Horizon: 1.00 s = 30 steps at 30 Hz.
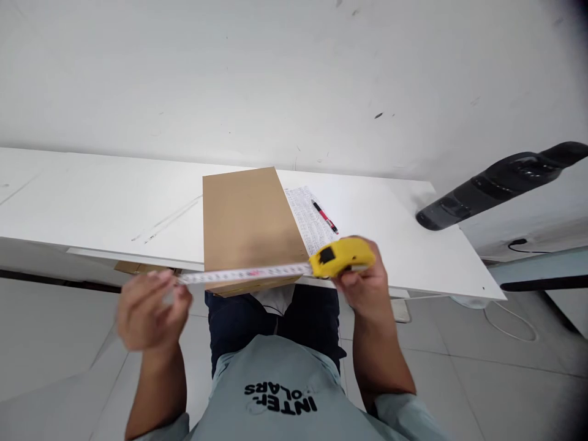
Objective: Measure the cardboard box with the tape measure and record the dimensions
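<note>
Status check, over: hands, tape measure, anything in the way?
Right hand gripping yellow tape measure; left hand at free end of blade, pinch blurred. Blade extended across near end of cardboard box, contact unclear. Nothing seen blocking the blade.

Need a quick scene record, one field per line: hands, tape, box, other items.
Left hand: at the blade's outer end; blur hides the exact grip
Right hand: holding the yellow tape measure
Blade: extended between the hands, crossing the cardboard box's near end in view
Box: on the white table
Beside box: written sheet, red-and-black pen
Table's right end: dark bottle-shaped object
</note>
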Available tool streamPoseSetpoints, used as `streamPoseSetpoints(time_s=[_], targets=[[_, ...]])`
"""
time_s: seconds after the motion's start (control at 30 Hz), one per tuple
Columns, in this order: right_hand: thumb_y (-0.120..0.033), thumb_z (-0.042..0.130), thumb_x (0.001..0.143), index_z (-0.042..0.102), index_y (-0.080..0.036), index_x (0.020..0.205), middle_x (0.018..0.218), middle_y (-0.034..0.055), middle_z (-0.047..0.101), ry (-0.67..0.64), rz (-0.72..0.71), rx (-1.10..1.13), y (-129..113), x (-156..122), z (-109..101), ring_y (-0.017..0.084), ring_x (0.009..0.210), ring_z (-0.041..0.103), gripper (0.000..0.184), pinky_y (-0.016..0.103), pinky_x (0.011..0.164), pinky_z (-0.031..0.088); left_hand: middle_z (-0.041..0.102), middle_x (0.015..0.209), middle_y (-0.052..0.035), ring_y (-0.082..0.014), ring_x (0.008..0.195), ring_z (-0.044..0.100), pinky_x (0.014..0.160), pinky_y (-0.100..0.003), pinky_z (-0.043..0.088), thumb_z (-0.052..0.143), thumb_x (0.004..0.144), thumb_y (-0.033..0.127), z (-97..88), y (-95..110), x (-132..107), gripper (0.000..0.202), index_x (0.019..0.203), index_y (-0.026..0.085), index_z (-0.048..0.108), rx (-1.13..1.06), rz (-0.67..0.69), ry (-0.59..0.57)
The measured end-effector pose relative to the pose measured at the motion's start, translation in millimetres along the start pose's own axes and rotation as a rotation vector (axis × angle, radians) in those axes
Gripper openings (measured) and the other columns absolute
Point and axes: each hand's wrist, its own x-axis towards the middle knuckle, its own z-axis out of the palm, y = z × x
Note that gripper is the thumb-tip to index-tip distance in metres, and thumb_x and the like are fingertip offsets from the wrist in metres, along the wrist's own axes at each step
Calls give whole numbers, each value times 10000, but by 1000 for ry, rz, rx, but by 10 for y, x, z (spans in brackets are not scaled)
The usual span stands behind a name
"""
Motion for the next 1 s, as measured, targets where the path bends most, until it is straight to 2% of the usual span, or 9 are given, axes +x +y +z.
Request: streamPoseSetpoints(time_s=[0.07, 0.1, 0.23, 0.33, 0.43, 0.53, 0.7, 0.9, 1.0], targets=[[-518, 825, 823, 620, -337, 1207, 844, -22, 632, 83, -6, -23, 117, 198, -202, 86, 490, 465, 472, 213, 408, 414, 754, 924, -60, -213, 855, 715, 811, -410, 601, 780, 825, 171, 83, -282, -42, 142, 941, 195, 703, 150, 30, 232], [-518, 821, 826, 615, -342, 1241, 858, -23, 635, 98, 2, -43, 174, 283, -290, 87, 500, 477, 495, 219, 425, 433, 757, 962, -84, -230, 906, 719, 832, -424, 598, 744, 854, 151, 109, -387, -55, 144, 990, 179, 709, 184, 57, 261], [-562, 776, 848, 507, -336, 1481, 772, -42, 620, 74, 55, -136, 324, 465, -463, 106, 504, 496, 724, 255, 483, 492, 765, 1018, -108, -245, 1012, 730, 933, -455, 586, 670, 916, 99, 94, -568, -72, 188, 1086, 170, 707, 130, -75, 96], [-589, 738, 865, 449, -330, 1555, 879, -3, 711, 37, 95, -195, 361, 467, -386, 95, 473, 439, 792, 267, 462, 483, 775, 1020, -89, -230, 991, 741, 924, -432, 589, 696, 902, 101, 84, -516, -57, 207, 1090, 186, 719, 58, -79, 63], [-559, 705, 896, 488, -351, 1538, 1084, 47, 752, 9, 116, -210, 386, 438, -230, 84, 471, 390, 709, 276, 450, 467, 781, 1004, -51, -202, 943, 746, 879, -381, 592, 752, 869, 141, 192, -360, -52, 199, 1053, 215, 734, -67, -13, -48], [-530, 699, 908, 508, -348, 1530, 956, 10, 722, 2, 120, -178, 416, 429, -120, 80, 465, 395, 676, 259, 440, 440, 771, 1046, -53, -191, 978, 739, 879, -377, 596, 646, 975, 274, 346, -189, -87, 125, 1041, 231, 743, -258, -60, -149], [-503, 698, 921, 510, -339, 1529, 848, -29, 639, 3, 137, -162, 416, 450, -99, 78, 485, 417, 658, 242, 474, 450, 746, 1176, -100, -230, 1145, 700, 971, -446, 577, 404, 1073, 452, 392, -108, -146, 410, 1123, 224, 740, -353, -144, -184], [-515, 722, 894, 512, -351, 1519, 977, -12, 654, 8, 139, -180, 385, 459, -112, 75, 516, 438, 680, 242, 491, 473, 736, 1248, -120, -275, 1181, 680, 996, -466, 534, 575, 981, 569, 225, -128, -57, 449, 1282, 248, 665, -254, 71, -323], [-536, 730, 884, 510, -338, 1521, 970, -8, 654, 8, 144, -179, 397, 467, -112, 76, 518, 442, 703, 241, 492, 475, 751, 1224, -98, -268, 1161, 672, 1010, -465, 527, 745, 897, 476, 154, -75, -35, 508, 1343, 279, 605, -205, 69, -341]])
